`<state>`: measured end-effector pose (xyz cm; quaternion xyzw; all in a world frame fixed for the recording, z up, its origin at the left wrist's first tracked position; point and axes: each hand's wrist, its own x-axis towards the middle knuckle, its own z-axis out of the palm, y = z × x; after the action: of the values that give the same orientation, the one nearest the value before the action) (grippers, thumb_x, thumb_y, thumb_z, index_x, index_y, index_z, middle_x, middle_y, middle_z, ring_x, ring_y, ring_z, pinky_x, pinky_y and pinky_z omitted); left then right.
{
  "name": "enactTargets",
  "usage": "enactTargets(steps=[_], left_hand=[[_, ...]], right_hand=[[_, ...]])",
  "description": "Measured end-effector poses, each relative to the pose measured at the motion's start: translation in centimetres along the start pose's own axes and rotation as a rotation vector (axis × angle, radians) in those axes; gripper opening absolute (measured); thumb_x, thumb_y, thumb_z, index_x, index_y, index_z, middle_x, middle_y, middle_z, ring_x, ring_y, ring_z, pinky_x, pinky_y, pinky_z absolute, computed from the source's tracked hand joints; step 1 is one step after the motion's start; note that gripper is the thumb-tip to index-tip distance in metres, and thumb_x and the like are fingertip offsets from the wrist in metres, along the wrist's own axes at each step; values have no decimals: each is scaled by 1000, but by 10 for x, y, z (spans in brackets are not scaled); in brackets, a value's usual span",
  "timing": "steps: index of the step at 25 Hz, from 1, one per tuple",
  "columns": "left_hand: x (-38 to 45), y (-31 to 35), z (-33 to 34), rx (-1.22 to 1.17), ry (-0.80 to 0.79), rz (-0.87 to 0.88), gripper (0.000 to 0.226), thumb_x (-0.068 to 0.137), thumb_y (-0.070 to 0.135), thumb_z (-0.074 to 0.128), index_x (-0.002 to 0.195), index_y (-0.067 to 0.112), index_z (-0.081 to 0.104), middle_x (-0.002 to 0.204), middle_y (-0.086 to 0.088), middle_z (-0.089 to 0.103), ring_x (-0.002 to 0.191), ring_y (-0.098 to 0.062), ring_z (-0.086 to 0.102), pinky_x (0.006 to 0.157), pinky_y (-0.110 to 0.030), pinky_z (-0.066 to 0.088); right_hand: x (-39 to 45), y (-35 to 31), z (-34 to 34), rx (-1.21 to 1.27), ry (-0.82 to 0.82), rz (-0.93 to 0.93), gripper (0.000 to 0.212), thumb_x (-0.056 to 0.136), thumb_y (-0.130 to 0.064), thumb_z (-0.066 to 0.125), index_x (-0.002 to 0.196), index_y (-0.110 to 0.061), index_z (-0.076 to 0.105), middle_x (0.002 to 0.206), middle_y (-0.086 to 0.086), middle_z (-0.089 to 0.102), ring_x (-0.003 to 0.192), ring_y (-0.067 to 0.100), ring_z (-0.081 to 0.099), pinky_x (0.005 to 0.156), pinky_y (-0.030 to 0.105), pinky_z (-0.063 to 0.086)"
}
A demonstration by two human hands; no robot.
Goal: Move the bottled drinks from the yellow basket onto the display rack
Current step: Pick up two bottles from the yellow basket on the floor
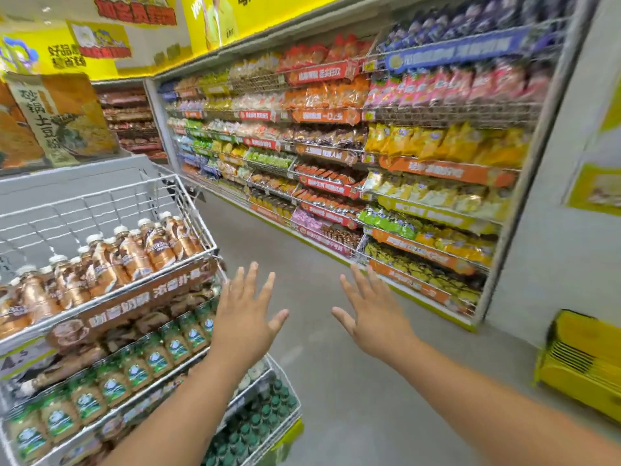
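Note:
A white wire display rack (188, 196) stands at the left with tiered shelves. Its top tier holds several brown bottled drinks (134, 253); the tier below holds green-labelled bottles (154, 358), and dark green-capped bottles (255, 425) fill the lowest tier. My left hand (245, 317) is raised just right of the rack's corner, fingers spread, holding nothing. My right hand (373, 314) is raised beside it over the floor, also spread and empty. A stack of yellow baskets (581, 361) sits on the floor at the right; I see no bottles in it.
A long wall shelf (369, 156) packed with snack bags runs along the far side of the aisle. Grey floor (336, 348) lies between the rack, the shelf and the baskets. A white wall (564, 230) stands at the right.

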<state>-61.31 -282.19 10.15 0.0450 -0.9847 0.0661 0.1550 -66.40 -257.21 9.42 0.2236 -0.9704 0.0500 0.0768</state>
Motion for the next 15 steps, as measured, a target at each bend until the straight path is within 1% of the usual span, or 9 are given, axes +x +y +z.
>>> enactTargets(steps=[1,2,4,6,8,9,11,14,15], left_hand=[[-3,16,1,-19,8,36,82,95,71,23,163,28,15,171,-12,2,157,-34,3,127,-51,9],[-7,33,3,-29,14,72,82,94,72,21,163,27,16,171,-13,4,157,-35,6,126,-51,11],[-19,75,7,-70,33,147,83,92,72,16,161,25,26,169,-15,15,155,-37,17,124,-53,18],[-34,121,9,-142,8,219,84,90,70,17,157,23,36,166,-17,25,152,-39,26,122,-52,23],[-47,167,9,-206,20,315,81,90,67,26,151,20,49,161,-18,36,147,-40,37,119,-52,24],[-52,189,7,-223,23,360,79,90,66,29,149,19,52,160,-19,39,145,-40,40,118,-52,24],[-61,237,4,-240,4,432,79,91,66,28,151,19,49,161,-19,37,146,-40,38,119,-55,28],[-74,319,-6,-269,14,521,79,92,67,27,152,20,48,162,-18,35,148,-41,35,118,-59,33],[-78,346,-10,-272,19,543,78,92,67,27,151,19,49,162,-18,35,148,-41,35,117,-59,35]], right_hand=[[-21,10,-3,-11,13,37,89,91,-71,-5,165,-24,6,173,7,-8,159,31,-10,129,47,3],[-41,20,-5,-19,28,73,94,88,-71,-7,165,-22,13,173,8,-3,159,32,-6,129,48,6],[-83,47,-5,-24,26,161,93,90,-71,-1,162,-19,26,173,10,8,159,34,3,128,52,15],[-123,74,-9,-27,-18,253,94,90,-73,-2,162,-19,27,173,9,8,159,34,5,127,53,18],[-162,104,-12,-38,32,324,92,90,-73,-1,163,-22,25,173,8,10,159,33,7,126,53,20],[-180,119,-16,-46,52,358,91,89,-72,0,164,-24,20,173,6,8,160,31,4,127,51,16],[-217,153,-18,-40,60,405,90,88,-71,0,165,-25,14,173,4,5,160,28,0,129,46,11],[-274,209,-24,-28,123,467,87,91,-69,8,163,-21,22,172,6,12,160,30,6,127,49,17],[-291,230,-26,-23,127,484,87,91,-68,9,163,-21,23,172,6,12,160,30,6,128,49,17]])
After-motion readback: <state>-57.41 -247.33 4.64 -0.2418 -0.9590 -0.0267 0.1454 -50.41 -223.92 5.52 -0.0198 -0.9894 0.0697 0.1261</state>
